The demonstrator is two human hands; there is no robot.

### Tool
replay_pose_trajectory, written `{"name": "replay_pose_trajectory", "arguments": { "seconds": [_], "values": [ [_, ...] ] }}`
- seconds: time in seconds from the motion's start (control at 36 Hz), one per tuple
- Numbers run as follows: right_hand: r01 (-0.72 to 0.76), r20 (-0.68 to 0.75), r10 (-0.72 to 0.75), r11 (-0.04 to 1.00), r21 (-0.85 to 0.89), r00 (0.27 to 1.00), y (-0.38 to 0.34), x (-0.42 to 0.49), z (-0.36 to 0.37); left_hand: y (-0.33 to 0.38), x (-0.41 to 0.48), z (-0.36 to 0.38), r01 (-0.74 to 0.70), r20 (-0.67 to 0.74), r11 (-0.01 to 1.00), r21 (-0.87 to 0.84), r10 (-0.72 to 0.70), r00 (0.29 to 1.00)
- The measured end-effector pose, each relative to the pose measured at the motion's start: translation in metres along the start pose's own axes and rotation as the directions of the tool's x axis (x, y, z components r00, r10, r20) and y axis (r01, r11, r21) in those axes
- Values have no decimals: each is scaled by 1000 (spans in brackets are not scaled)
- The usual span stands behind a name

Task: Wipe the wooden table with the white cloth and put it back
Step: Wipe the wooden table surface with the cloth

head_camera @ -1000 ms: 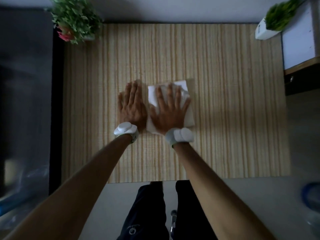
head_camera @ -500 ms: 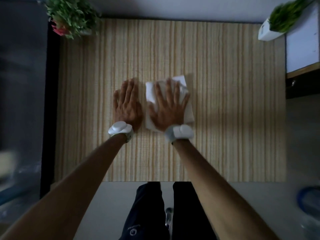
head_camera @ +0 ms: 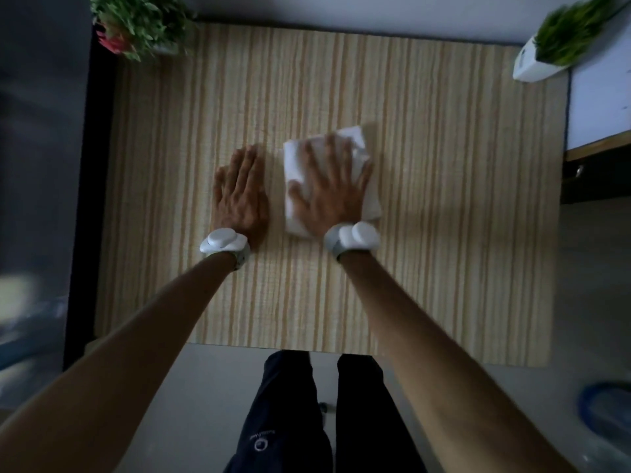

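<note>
Wiping step. The right hand (head_camera: 333, 192), fingers spread wide, presses flat on the white cloth (head_camera: 370, 203) near the centre of the wooden table (head_camera: 444, 199). The left hand (head_camera: 240, 196), fingers narrow and flat, rests at the cloth's 9 o'clock, apart. Next, probably: sweep toward unwiped areas under even pressure.

I see a white cloth (head_camera: 355, 145) on a table (head_camera: 444, 233) striped in pale tan and orange-brown grain, white bands (head_camera: 223, 242) on both wrists, green plants (head_camera: 143, 22) at the far corners, and dark navy trousers (head_camera: 283, 421).
</note>
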State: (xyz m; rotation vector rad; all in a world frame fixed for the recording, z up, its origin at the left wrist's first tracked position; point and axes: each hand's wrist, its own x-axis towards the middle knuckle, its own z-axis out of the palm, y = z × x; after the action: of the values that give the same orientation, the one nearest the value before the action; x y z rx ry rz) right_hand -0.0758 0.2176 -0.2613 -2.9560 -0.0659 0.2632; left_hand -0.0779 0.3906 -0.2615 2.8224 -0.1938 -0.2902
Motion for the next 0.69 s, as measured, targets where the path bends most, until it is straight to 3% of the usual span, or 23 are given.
{"name": "replay_pose_trajectory", "arguments": {
  "seconds": [0.08,0.17,0.33,0.39,0.44,0.58,0.69],
  "values": [
    [-202,-71,204,979,35,976,35,-2,-3,2,0,-3,-4,-4,1000,-12,4,1000],
    [-281,-126,284,959,37,951,29,-47,4,2,1,-4,-5,9,1000,-14,5,1000],
    [-60,0,61,984,166,998,-22,-45,16,1,2,1,25,5,999,26,-25,1000],
    [-3,-6,3,994,110,1000,-17,-19,10,-1,2,2,15,7,999,32,-15,1000],
    [-50,-31,52,998,42,998,-5,1,2,-2,2,2,10,14,1000,29,-11,1000],
    [-300,-111,305,952,61,946,16,-28,2,-1,4,-4,-2,15,1000,5,2,1000],
    [-201,-81,211,973,113,974,-22,-62,18,-3,1,1,19,18,999,34,-19,1000]
  ]
}}
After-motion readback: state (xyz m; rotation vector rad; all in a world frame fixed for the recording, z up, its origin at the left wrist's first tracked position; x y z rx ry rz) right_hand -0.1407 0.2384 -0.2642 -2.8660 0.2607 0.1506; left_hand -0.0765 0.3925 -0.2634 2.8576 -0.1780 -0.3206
